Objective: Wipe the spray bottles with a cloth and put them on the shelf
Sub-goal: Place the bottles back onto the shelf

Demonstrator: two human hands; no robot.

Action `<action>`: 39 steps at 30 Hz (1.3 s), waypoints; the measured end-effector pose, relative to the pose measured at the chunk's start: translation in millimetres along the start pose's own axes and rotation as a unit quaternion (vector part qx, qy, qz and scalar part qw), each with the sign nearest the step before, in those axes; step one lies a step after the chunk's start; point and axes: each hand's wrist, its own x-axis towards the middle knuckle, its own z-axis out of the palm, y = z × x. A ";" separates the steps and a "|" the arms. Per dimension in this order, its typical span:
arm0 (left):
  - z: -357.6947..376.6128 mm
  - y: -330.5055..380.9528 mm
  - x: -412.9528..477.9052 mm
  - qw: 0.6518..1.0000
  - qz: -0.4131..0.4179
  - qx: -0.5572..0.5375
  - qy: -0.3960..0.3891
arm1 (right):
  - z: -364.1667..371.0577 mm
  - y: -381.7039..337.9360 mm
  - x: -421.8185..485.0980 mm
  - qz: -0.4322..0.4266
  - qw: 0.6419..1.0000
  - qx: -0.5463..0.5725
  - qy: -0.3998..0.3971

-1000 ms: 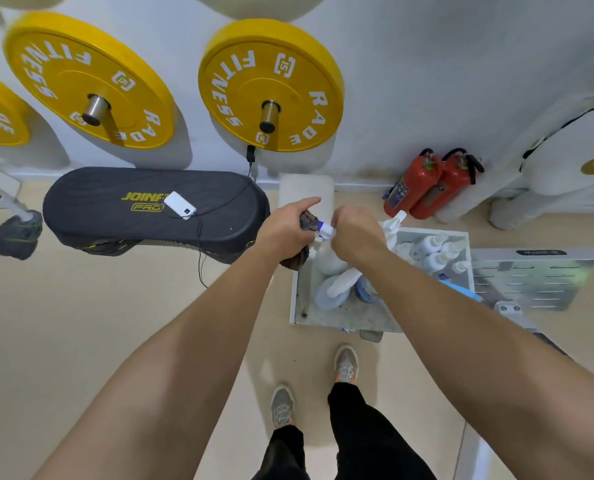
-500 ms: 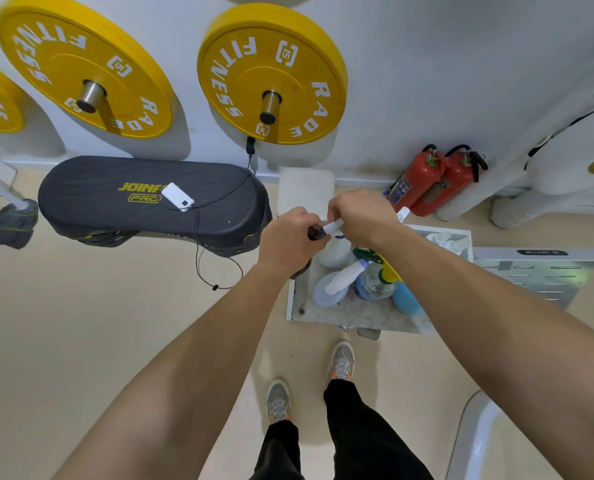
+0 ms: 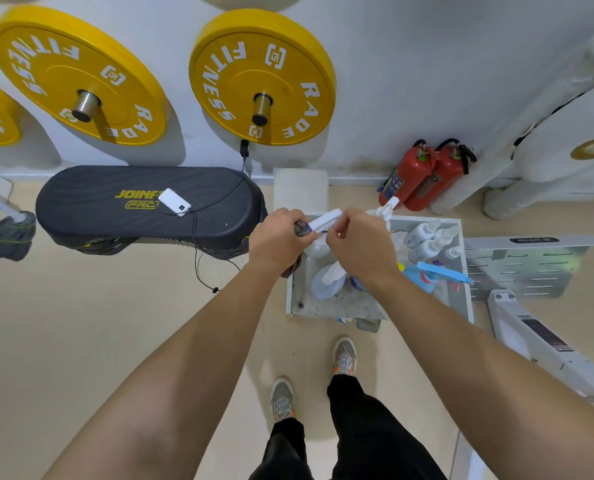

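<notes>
The left hand (image 3: 278, 242) is curled tight round a dark cloth (image 3: 301, 229). The cloth touches the tip of a white spray bottle (image 3: 326, 220). The right hand (image 3: 361, 249) pinches that bottle with bent fingers and holds it up between the two hands, tipped over to the left. Most of the bottle is hidden behind the right hand. Just under the hands, at 5 o'clock, sits a white tray (image 3: 344, 304) on the floor. In it one pale bottle (image 3: 325, 284) lies on its side. A bunch of small white bottles (image 3: 422, 233) stands at 3 o'clock, with a blue bottle (image 3: 423, 277) near them. At 1 o'clock two red fire extinguishers (image 3: 423, 178) lean by the wall. At 12 o'clock a big yellow weight plate (image 3: 260, 77) hangs on the wall. At 9 o'clock there is a long black pad (image 3: 143, 206), and past it a grey mop (image 3: 9, 233). At 6 o'clock are the person's grey shoes (image 3: 344, 356).
</notes>
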 end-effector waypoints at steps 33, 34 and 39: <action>-28.8 -19.7 4.2 0.993 0.033 -0.083 -0.076 | 21.3 13.6 -16.2 -0.091 0.936 -0.267 -0.210; -28.5 -18.8 4.8 0.993 0.033 -0.084 -0.071 | 20.9 15.4 -14.0 -0.093 0.936 -0.264 -0.212; -27.3 -14.0 7.5 0.997 0.028 -0.037 -0.063 | 22.0 22.4 -8.0 -0.084 0.940 -0.251 -0.217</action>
